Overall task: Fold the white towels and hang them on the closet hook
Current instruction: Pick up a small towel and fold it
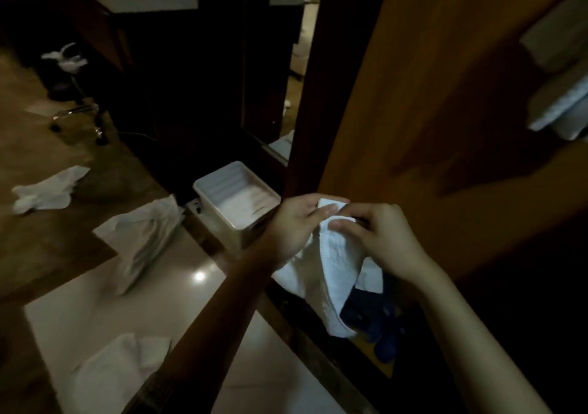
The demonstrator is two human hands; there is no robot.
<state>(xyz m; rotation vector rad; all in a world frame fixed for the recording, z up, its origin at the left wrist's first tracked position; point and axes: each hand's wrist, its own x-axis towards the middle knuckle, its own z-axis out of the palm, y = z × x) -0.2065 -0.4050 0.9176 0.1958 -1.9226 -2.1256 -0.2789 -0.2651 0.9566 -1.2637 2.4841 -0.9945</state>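
White towel (334, 264) hangs in front of the wooden closet door (429, 95), its top corner pinched between the left hand (296, 222) and right hand (378, 238), fingers of both curled onto the cloth. Left of that door, three more white towels (143, 238) lie on the floor near a white plastic bin (235, 203).

We have one wide head-worn view, looking forward and steeply down, close above both hands, with the floor (105, 312) well below and a wooden door (429, 101) near ahead.
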